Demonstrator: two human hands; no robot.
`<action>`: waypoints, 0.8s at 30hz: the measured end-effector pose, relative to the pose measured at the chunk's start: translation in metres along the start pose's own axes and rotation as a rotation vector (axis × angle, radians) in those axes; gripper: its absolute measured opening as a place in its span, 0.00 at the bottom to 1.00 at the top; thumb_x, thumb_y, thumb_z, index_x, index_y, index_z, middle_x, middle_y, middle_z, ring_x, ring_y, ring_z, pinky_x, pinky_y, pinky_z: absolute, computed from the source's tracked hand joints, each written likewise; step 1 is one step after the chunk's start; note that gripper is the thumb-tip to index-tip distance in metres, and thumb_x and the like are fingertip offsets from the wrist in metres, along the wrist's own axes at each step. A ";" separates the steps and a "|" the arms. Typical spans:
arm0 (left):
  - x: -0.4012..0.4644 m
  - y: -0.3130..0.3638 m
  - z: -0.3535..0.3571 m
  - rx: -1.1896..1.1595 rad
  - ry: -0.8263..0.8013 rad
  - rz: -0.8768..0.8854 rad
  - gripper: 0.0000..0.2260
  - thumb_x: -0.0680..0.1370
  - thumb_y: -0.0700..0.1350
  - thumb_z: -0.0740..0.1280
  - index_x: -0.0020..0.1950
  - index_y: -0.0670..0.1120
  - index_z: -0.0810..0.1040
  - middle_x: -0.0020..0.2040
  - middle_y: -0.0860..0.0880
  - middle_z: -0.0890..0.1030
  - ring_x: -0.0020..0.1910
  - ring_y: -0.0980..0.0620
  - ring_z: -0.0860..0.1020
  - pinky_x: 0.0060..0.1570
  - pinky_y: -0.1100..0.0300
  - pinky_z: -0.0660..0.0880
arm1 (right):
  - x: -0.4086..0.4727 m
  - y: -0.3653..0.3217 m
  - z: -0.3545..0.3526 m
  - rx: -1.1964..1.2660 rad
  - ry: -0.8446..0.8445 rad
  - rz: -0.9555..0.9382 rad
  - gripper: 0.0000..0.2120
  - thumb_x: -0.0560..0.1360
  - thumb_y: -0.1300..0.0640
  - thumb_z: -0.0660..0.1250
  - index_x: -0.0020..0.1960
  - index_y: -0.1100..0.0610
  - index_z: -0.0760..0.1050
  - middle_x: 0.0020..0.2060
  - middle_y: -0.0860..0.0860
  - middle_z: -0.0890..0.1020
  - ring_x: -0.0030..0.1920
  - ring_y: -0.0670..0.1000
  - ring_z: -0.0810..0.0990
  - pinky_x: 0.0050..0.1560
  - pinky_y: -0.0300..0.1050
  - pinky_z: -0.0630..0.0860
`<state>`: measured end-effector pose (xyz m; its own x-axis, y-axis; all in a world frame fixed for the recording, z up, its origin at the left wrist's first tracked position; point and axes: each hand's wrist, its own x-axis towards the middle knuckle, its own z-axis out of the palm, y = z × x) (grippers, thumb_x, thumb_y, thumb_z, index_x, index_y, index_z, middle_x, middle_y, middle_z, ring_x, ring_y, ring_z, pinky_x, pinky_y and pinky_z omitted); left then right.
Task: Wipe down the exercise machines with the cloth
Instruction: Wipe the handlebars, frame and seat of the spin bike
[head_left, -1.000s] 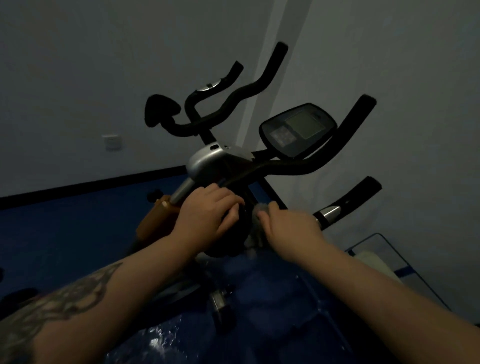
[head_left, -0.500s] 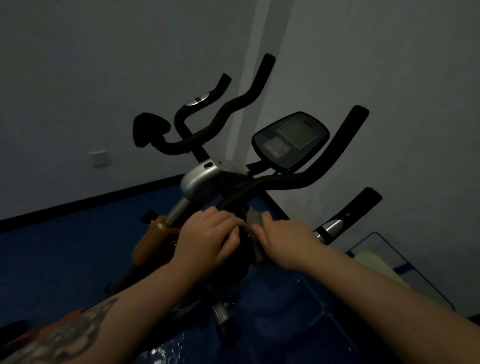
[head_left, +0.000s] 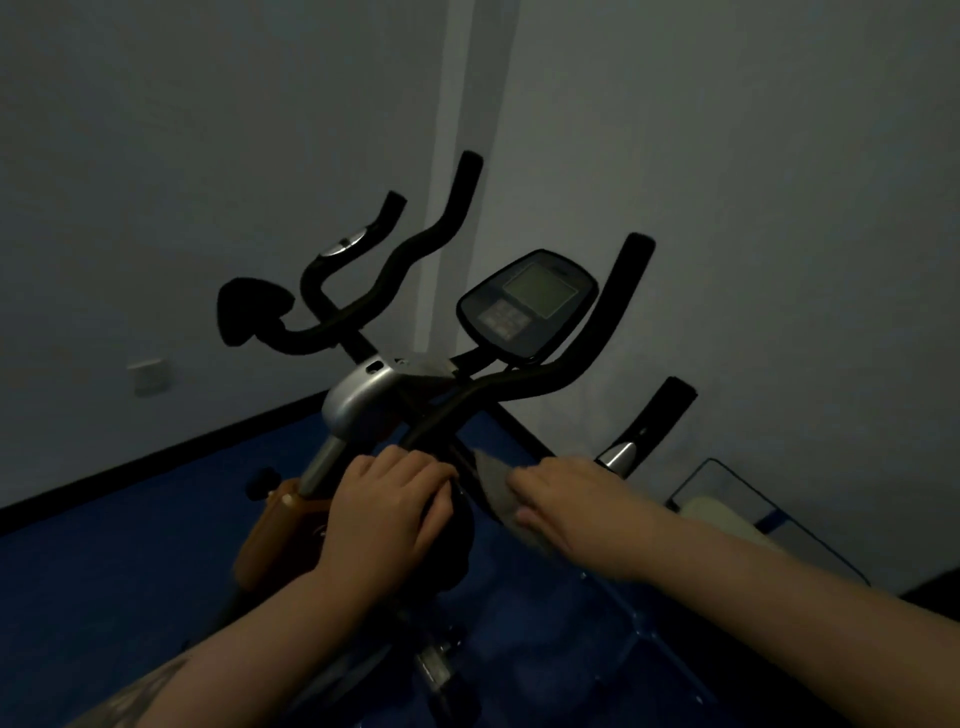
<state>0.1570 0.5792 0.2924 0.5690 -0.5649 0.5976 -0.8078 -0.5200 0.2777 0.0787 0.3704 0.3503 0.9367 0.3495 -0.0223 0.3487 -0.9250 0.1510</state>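
Left hand (head_left: 387, 512) curled round the bike's dark stem (head_left: 457, 525), right hand (head_left: 576, 512) pinching the cloth (head_left: 496, 483): loose hold, risks slipping off mid-wipe.

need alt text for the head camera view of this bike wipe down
A right hand holds a grey cloth against a dim exercise bike's handlebar stem, while the left hand grips a dark part beside it.
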 end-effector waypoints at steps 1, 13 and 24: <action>0.003 0.004 -0.002 0.015 -0.022 0.027 0.12 0.77 0.50 0.58 0.48 0.51 0.82 0.45 0.54 0.81 0.44 0.52 0.76 0.44 0.56 0.67 | -0.010 0.009 -0.003 -0.072 0.028 -0.036 0.06 0.77 0.53 0.60 0.48 0.54 0.73 0.40 0.50 0.77 0.40 0.52 0.76 0.40 0.46 0.71; 0.021 0.009 0.002 -0.061 -0.050 0.203 0.13 0.77 0.48 0.58 0.36 0.48 0.77 0.33 0.53 0.75 0.32 0.53 0.72 0.36 0.61 0.64 | -0.028 0.020 0.029 0.072 0.396 0.230 0.22 0.82 0.43 0.54 0.43 0.58 0.76 0.44 0.52 0.81 0.51 0.53 0.78 0.67 0.52 0.67; 0.019 0.007 0.005 -0.076 0.001 0.185 0.14 0.77 0.47 0.58 0.35 0.46 0.78 0.33 0.51 0.76 0.32 0.51 0.73 0.35 0.58 0.68 | -0.047 0.026 0.069 0.272 0.668 0.425 0.17 0.82 0.53 0.53 0.69 0.53 0.69 0.70 0.53 0.69 0.74 0.55 0.62 0.75 0.57 0.51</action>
<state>0.1628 0.5612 0.3024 0.4100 -0.6458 0.6441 -0.9078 -0.3577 0.2192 0.0461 0.3198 0.2868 0.8041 -0.1011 0.5859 0.0461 -0.9719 -0.2310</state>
